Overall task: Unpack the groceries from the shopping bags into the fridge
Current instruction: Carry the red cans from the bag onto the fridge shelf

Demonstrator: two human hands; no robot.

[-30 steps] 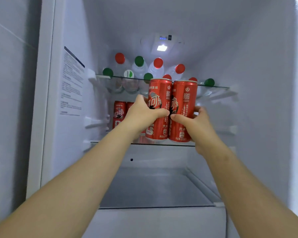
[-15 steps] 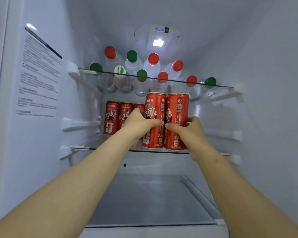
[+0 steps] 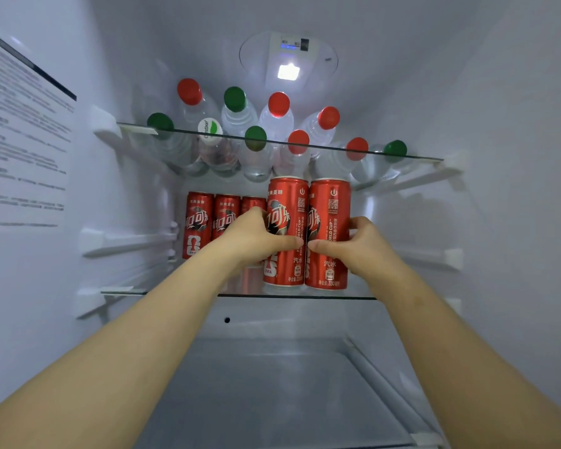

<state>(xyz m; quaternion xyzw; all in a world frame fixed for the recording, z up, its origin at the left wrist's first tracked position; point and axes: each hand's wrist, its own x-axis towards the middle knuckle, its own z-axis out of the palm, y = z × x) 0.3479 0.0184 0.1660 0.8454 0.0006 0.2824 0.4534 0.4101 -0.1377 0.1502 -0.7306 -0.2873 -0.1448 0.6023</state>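
Inside the open fridge, two tall red soda cans stand side by side at the front of the middle glass shelf (image 3: 123, 291). My left hand (image 3: 256, 238) grips the left can (image 3: 287, 202), thumb across its front. My right hand (image 3: 357, 244) grips the right can (image 3: 329, 205) the same way. Both cans are upright, touching each other, with their bases on or just above the glass. Three more red cans (image 3: 200, 222) stand behind at the left, the third partly hidden by my left hand.
The top glass shelf (image 3: 428, 158) carries several clear water bottles (image 3: 240, 115) with red and green caps. A bare shelf (image 3: 272, 400) lies below the cans. A printed label (image 3: 20, 140) covers the left wall. The fridge light (image 3: 289, 71) glows at the back.
Both hands have carried the two cans deeper into the fridge and down onto the middle shelf. The view has moved closer in.
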